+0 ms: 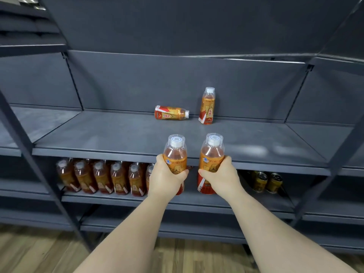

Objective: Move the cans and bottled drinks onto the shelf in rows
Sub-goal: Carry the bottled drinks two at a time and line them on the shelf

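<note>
Gripping a clear plastic bottle of amber drink in the left hand, fingers curled round its orange label. Gripping a second bottle the same way in the right hand. Holding both upright, side by side, white caps up, before the front lip of the matte dark-grey metal shelf. Farther back on it: a lying bottle, cap pointing right, and near it a standing bottle by the back panel. Below, on the lower shelf: a row of bottles, partly blocked by the left hand, and gold cans at right. Underneath, wood-grain floor.
</note>
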`<action>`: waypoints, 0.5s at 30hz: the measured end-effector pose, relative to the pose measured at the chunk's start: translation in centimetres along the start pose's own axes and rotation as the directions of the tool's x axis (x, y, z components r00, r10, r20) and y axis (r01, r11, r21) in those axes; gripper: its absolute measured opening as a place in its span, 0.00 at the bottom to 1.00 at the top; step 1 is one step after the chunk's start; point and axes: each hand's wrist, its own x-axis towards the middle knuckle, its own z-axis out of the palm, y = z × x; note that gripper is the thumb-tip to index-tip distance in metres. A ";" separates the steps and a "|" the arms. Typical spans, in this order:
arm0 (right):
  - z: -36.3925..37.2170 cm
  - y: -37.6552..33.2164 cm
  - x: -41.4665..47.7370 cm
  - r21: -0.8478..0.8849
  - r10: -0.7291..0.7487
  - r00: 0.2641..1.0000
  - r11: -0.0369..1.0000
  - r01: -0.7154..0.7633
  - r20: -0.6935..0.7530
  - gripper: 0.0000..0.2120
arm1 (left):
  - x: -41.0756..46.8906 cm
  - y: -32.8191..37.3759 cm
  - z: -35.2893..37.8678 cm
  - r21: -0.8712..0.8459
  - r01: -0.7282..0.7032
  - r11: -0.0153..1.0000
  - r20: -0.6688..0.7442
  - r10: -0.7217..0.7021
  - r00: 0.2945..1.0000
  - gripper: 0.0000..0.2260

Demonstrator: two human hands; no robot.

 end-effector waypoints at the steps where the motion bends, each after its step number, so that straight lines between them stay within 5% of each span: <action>1: 0.2 0.0 -0.2 0.003 -0.002 1.000 1.000 0.002 0.004 0.28 | -0.2 -0.2 -0.1 0.007 0.004 1.000 -0.001 -0.004 1.000 0.28; 15: 2.3 2.4 0.4 -0.018 0.021 0.999 1.000 -0.020 0.038 0.33 | -0.5 -2.7 0.3 -0.046 0.014 0.999 0.018 -0.013 1.000 0.28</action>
